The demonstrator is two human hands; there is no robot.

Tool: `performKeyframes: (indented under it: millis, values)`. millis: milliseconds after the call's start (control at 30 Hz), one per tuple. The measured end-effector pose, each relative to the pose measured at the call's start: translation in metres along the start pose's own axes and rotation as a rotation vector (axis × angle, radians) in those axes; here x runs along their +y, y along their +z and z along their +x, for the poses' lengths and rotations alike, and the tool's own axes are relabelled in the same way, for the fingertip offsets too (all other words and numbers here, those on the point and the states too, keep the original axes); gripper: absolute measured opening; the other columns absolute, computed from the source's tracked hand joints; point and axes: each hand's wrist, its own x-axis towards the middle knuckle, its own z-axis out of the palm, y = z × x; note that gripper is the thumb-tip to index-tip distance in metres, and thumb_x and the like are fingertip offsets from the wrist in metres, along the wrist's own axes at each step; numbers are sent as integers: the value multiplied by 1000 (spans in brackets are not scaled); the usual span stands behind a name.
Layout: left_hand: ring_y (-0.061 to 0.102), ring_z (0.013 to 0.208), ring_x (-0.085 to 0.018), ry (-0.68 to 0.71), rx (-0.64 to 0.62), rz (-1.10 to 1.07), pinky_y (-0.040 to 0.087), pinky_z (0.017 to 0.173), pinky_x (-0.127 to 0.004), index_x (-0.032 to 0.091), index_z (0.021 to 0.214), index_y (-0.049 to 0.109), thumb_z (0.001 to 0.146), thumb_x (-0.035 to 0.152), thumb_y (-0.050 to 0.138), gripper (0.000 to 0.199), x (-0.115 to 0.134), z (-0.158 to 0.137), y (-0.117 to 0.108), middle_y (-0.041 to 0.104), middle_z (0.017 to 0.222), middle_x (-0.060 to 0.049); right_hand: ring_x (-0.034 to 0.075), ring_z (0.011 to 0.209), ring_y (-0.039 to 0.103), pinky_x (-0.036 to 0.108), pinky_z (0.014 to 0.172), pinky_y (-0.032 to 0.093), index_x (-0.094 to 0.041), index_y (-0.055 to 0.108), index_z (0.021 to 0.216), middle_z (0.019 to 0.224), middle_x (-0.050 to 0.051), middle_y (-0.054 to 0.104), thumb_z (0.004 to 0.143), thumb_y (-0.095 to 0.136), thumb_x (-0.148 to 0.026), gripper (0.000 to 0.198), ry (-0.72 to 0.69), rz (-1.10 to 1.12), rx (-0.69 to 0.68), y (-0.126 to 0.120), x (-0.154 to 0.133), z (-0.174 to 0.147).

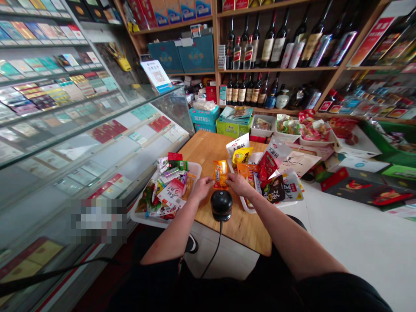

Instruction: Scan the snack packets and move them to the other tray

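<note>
So there's an orange snack packet (220, 173) right in the middle, with 2 hands on it. The left hand (204, 188) has its fingers pinched narrow on the lower left edge, and the right hand (239, 184) has the same kind of tight pinch on the right edge. It's just past a black dome-shaped device (221, 204) on the wooden table (250, 234); can't tell if the bottom of the packet touches the wood. The device has a black cable (213, 250) dropping off the near edge of the table.

There are 2 white plastic tubs flanking all this. The left tub (152, 221) is heaped with mixed small snack packs (169, 190), and its near corner pokes past the table edge. The right tub (248, 209) is piled up too: a yellow pouch (242, 157) by the far left corner, a red pouch (269, 161) leaning up, and a black pouch (274, 189) nearer the right forearm.

Off to the left it's a glass display case (130, 121) full of flat little boxes, with a QR code stand (156, 76) on top. Behind the table, wine bottles (269, 41) line 2 levels of a wooden shelf (276, 69).
</note>
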Motion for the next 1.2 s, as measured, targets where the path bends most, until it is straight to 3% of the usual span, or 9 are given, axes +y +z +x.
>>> performKeyframes:
  millis: [600, 800, 1000, 1200]
  values:
    - [67, 86, -20, 39, 0, -137, 51, 84, -31, 16, 94, 70, 87, 40, 63, 26, -16, 1, 10, 73, 92, -5, 15, 72, 55, 25, 67, 34, -16, 63, 83, 80, 5, 66, 95, 54, -20, 15, -26, -12, 22, 8, 3, 1]
    - [68, 90, -22, 36, 41, -58, 52, 84, -33, 17, 101, 73, 85, 35, 65, 26, -22, 4, 7, 75, 99, -8, 15, 75, 57, 24, 68, 36, -17, 63, 91, 87, 6, 69, 93, 54, -17, 10, -60, 30, 75, 15, 8, -5]
    - [68, 86, -21, 75, 30, -28, 51, 82, -32, 17, 97, 73, 90, 38, 61, 25, -14, 4, 7, 75, 92, -6, 14, 70, 55, 24, 65, 34, -18, 57, 78, 75, 1, 62, 93, 53, -20, 15, -65, 79, 108, 18, 11, -7]
    - [68, 86, -20, 118, 36, 78, 50, 80, -30, 19, 98, 73, 93, 38, 59, 24, -8, 3, 3, 75, 93, -4, 14, 71, 55, 24, 66, 36, -20, 57, 78, 76, 0, 62, 93, 51, -24, 16, -59, 164, 166, 21, 12, -10]
